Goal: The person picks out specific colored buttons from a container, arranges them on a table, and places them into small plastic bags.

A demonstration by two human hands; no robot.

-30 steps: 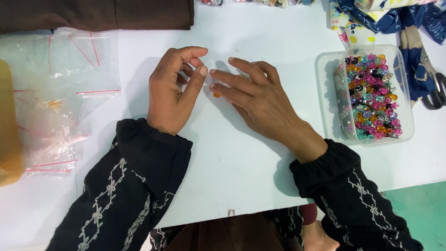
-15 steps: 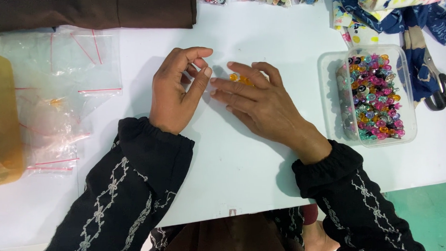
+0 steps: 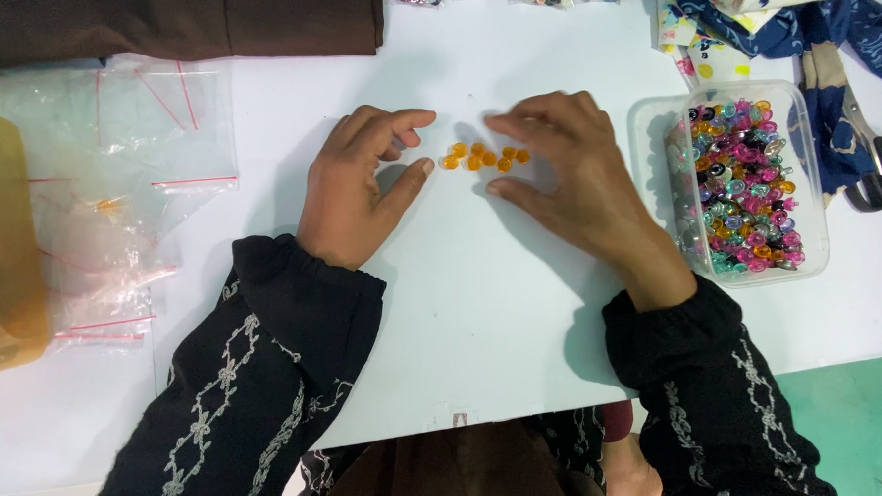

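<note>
Orange beads (image 3: 484, 159): small loose cluster on the white table (image 3: 463, 307), between both hands. Left hand (image 3: 359, 187): palm down, fingers loosely curled, thumb tip just beside the cluster, holding nothing. Right hand (image 3: 572, 178): arched over the cluster's right edge, fingertips down, nothing pinched. Tub (image 3: 805, 182) of mixed beads: just right of the right hand. Bags (image 3: 111, 193): left. Risk: a careless sweep likely scatters the beads, which look prone to roll; a wrist could nudge the tub.
</note>
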